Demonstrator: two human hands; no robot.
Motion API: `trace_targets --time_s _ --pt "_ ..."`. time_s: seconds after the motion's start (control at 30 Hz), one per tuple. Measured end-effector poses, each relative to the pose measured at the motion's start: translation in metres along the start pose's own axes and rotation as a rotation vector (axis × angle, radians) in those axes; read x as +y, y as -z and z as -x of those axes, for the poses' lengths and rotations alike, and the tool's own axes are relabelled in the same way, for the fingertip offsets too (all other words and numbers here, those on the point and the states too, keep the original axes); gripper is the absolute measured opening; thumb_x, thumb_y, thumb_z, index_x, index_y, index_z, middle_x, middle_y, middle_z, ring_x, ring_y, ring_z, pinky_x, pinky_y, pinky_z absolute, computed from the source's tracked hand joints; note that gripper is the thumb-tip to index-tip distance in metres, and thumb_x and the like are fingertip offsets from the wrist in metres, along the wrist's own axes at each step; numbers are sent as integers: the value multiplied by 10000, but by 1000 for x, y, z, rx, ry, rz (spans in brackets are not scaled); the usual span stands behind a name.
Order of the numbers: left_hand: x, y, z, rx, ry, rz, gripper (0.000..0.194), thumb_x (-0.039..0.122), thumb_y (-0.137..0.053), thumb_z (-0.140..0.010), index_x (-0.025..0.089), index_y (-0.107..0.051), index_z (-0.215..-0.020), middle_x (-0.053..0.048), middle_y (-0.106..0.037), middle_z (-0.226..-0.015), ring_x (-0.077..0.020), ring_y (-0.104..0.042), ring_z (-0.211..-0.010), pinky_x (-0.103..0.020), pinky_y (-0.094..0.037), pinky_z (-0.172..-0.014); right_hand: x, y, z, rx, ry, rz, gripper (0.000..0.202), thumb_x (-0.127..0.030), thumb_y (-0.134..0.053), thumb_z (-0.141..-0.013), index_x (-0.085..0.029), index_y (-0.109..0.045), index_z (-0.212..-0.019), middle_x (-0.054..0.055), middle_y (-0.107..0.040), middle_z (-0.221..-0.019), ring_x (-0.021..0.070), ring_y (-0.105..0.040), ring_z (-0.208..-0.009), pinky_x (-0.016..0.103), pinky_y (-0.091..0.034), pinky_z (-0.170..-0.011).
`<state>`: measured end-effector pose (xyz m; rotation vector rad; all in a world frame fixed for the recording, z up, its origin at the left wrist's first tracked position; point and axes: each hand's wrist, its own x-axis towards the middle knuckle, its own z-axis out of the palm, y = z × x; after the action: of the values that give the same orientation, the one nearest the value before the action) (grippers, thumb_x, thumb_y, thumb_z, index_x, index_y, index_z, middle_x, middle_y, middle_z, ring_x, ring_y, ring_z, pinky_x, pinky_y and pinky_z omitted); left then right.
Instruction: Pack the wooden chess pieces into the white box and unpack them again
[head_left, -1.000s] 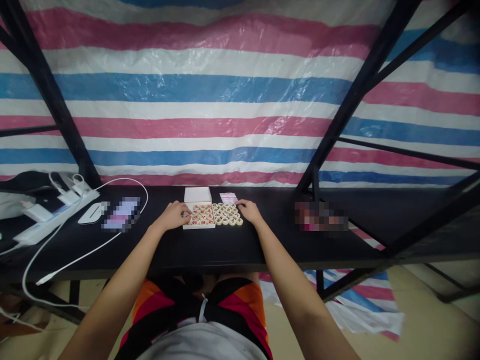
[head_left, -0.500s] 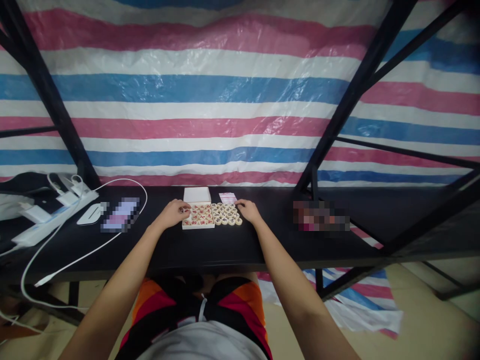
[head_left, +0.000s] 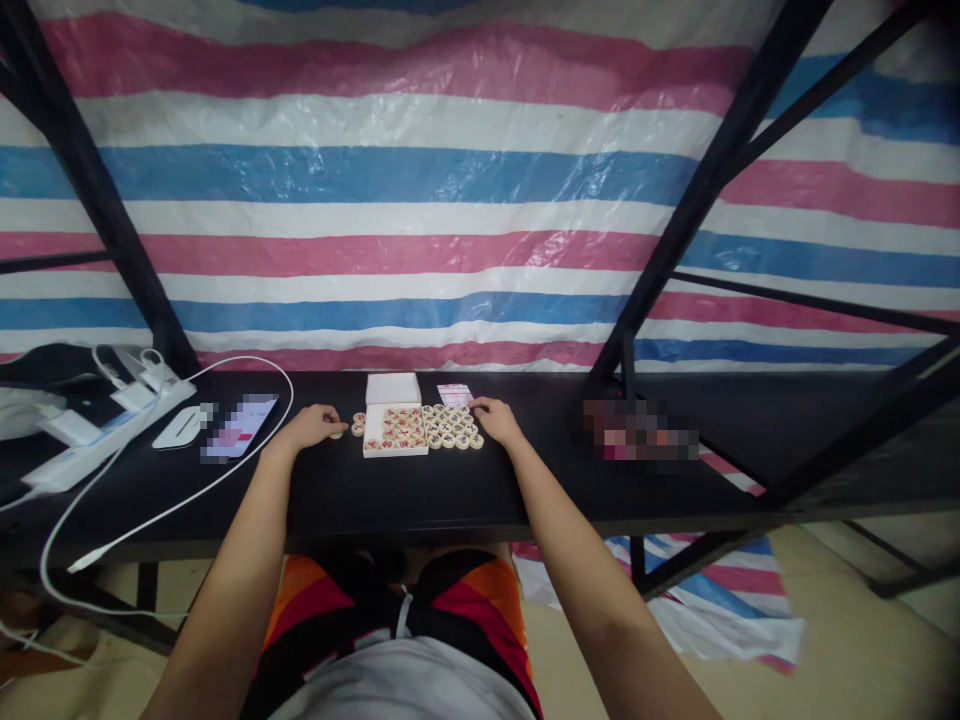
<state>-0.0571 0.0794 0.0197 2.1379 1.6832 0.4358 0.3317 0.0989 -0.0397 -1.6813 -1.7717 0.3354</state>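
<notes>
On the black table sits an open white box [head_left: 396,451] holding several round pieces with red characters; the left part of its inside shows bare. Its lid [head_left: 392,388] stands at the back. Two red-marked pieces [head_left: 358,425] lie just left of the box. My left hand [head_left: 316,426] is further left, fingers closed on a round piece [head_left: 337,433] at the table surface. Rows of dark-marked pieces [head_left: 455,428] lie against the box's right side. My right hand [head_left: 495,418] rests at their right edge, its fingertips together by the upper right piece; whether they grip it is unclear.
A small printed paper [head_left: 454,394] lies behind the dark-marked pieces. To the left are a phone [head_left: 241,428], a white flat device [head_left: 178,428], a power strip [head_left: 112,430] and a looping white cable [head_left: 161,512]. A blurred item [head_left: 641,432] lies right. Striped sheeting hangs behind.
My left hand has moved left, out of the box and onto the table, with a piece at its fingers. Two pieces left of the box are now uncovered. My right hand has stayed put.
</notes>
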Motion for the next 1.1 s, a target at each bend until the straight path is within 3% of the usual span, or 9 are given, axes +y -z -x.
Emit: trace_targets --time_s 0.4,0.7,1.1 --pt "10 1 4 -81 31 25 266 445 -520 -701 210 -577 -591 -3 -649 -537 -167 -582 -583 -236 -368 -526 0 1 -1 0 0 4 312 -159 -462 -788 -258 -692 -973 -19 -684 -1031 154 -605 -1001 263 -424 -928" --pt "9 -6 1 -108 26 168 194 346 -513 -661 190 -579 -756 5 -647 -517 -158 -571 -514 -245 -392 -507 1 0 -1 0 6 10 307 -162 -468 -793 -258 -689 -982 -14 -685 -1031 158 -608 -1004 271 -424 -936" --pt "13 -7 2 -199 -15 294 336 300 -519 -641 167 -556 -947 -10 -674 -589 -167 -615 -583 -249 -411 -528 1 -1 -1 5 -2 18 305 -160 -466 -785 -253 -692 -968 -11 -685 -1031 163 -606 -1004 271 -430 -926"
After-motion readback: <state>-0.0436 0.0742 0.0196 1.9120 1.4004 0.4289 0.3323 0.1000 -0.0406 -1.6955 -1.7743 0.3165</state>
